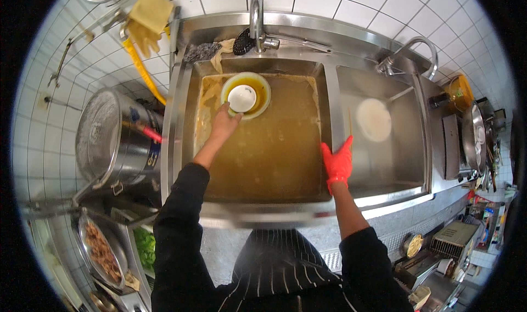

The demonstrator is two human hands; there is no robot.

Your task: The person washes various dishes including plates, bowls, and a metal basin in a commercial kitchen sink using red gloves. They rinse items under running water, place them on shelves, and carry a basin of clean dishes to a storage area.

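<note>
My bare left hand (224,124) has its fingers on the near rim of a pale bowl (266,102) that holds yellowish liquid and a small white bowl (242,98). The bowls sit at the far left of the left steel sink basin, in murky brown water (276,147). My right hand (338,159), in a red glove, is over the divider between the two basins. A thin wooden stick, perhaps a chopstick (350,120), stands out beyond its fingers; whether the hand grips it I cannot tell. A round whitish thing (374,119) lies in the right basin.
Two curved faucets (257,15) (416,42) rise behind the basins. A black perforated ladle (243,42), cloths (201,52) and tongs-like metal utensils (302,42) lie on the back ledge. A large steel pot (136,143) stands left, and a wide metal pan (473,137) right.
</note>
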